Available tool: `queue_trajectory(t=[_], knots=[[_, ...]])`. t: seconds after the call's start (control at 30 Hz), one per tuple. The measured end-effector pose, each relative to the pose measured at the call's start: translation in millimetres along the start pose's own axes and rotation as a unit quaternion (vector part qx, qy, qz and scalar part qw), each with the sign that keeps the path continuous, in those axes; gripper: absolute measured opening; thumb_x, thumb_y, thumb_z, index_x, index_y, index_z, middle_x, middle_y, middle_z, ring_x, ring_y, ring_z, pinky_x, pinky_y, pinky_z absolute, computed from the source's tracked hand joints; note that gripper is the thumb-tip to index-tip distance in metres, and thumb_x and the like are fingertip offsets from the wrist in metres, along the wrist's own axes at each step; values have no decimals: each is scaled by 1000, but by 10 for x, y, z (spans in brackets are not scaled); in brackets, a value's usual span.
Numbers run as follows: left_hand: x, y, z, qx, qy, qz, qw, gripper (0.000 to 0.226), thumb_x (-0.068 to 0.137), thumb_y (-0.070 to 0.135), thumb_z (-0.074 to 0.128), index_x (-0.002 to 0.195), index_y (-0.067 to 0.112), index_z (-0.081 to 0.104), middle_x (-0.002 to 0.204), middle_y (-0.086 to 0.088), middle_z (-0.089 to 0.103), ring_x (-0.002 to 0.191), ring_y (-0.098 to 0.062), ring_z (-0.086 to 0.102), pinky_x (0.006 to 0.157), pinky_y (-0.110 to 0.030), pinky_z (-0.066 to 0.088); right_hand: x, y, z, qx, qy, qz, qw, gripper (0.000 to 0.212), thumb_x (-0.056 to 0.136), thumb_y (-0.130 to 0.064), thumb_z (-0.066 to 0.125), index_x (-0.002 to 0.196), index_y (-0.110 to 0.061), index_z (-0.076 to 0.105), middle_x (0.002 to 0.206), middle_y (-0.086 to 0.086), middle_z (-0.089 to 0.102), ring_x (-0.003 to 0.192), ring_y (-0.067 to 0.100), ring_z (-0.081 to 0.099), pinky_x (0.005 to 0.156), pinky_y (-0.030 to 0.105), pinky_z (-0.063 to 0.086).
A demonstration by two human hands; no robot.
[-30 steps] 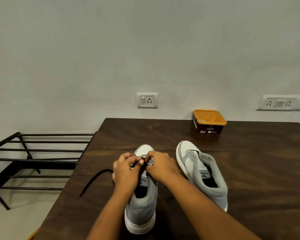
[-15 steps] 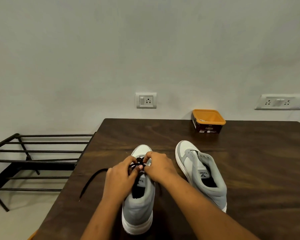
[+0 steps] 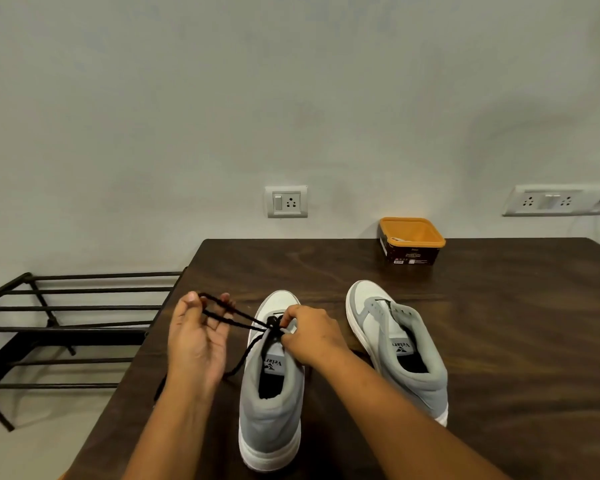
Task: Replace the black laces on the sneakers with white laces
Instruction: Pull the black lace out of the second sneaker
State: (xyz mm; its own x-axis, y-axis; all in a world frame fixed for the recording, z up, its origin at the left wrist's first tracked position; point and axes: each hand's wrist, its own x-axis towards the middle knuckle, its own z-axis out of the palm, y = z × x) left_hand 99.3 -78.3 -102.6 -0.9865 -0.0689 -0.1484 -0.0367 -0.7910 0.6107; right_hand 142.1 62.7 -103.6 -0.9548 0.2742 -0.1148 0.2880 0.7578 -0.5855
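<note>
Left hand (image 3: 198, 341): raised to the left of the near sneaker (image 3: 271, 410), palm turned inward, fingers loosely curled. Thumb and fingertips hold a loop of black lace (image 3: 273, 322), two strands running taut from it to the shoe's front eyelets.

Right hand (image 3: 309, 336): low on the same shoe, knuckles up, thumb and forefinger pinching the lace where it bunches over the tongue.

Black lace, remainder: one strand drops from the eyelets down the shoe's left side, passes behind the left forearm and lies on the table (image 3: 499, 341) close to its left edge.

Near sneaker: grey and white, upright, heel toward the viewer, between the forearms.

Second sneaker (image 3: 406, 348): same make, just beside the first on its right, toe angled away to the left.

Orange tub (image 3: 411, 240): open, at the far table edge against the wall.

Open room: bare tabletop right of the second sneaker and between the toes and the tub.

Left of the table: black metal rack (image 3: 77, 323), just beside that edge.
</note>
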Motion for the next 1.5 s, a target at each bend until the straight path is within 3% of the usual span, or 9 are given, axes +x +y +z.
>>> queue_trajectory(t=[0.13,0.27,0.33,0.7,0.83,1.03,1.1,1.33,1.5], knots=[[-31,-86,10,202,-50,55,977,27,100,13,41,74,20,46,63,2,41,45,-7,43,42,-15,40,4,6,9,-7,3,-3,1000,20,91,-20,55,110,-23,61,120,6,61,110,27,56,81,28,45],[-18,-260,-72,705,-235,241,624,11,90,18,58,94,29,58,88,7,53,74,-9,53,64,-25,43,10,4,21,-14,7,-13,1000,23,90,-23,54,112,-16,53,120,12,60,110,34,56,84,33,45],[-82,-335,-62,774,-246,247,528,20,89,19,55,106,28,61,102,7,50,85,-10,54,69,-25,45,16,0,17,-14,5,-13,1000,27,92,-26,55,114,-13,51,120,14,59,112,35,55,84,35,45],[-87,-359,1,840,-225,309,386,5,77,11,71,76,9,75,112,-8,60,86,-24,56,58,-28,40,72,57,5,3,-3,0,1000,27,91,-27,60,113,-12,60,121,11,61,112,30,57,86,31,46],[-45,-355,1,831,-182,239,468,17,93,20,50,94,20,67,125,3,46,112,-20,44,84,-34,37,79,67,7,6,3,4,1000,25,90,-23,59,113,-12,61,122,12,60,112,32,57,88,32,47],[-198,-148,193,397,-68,63,913,30,102,13,33,81,22,52,85,2,57,80,-14,55,70,-26,43,97,60,31,7,6,13,1000,9,90,-18,57,98,-17,58,119,10,61,109,31,58,83,30,47],[-190,-32,224,181,-13,20,983,29,103,13,27,85,20,49,86,1,65,75,-12,65,69,-29,52,100,54,41,9,7,15,1000,17,90,-19,56,105,-14,60,119,11,61,110,31,58,84,30,47],[3,261,-1,-1,118,18,993,31,100,23,33,70,24,43,59,10,46,44,-2,38,44,-14,32,110,72,41,11,4,20,1000,23,91,-21,56,111,-13,61,120,11,61,110,31,58,85,31,47],[57,294,-108,300,84,172,935,13,101,20,38,94,27,46,74,4,48,52,-6,44,45,-19,34,88,73,45,9,8,18,1000,22,91,-20,55,110,-13,61,119,11,61,110,31,57,86,31,47]])
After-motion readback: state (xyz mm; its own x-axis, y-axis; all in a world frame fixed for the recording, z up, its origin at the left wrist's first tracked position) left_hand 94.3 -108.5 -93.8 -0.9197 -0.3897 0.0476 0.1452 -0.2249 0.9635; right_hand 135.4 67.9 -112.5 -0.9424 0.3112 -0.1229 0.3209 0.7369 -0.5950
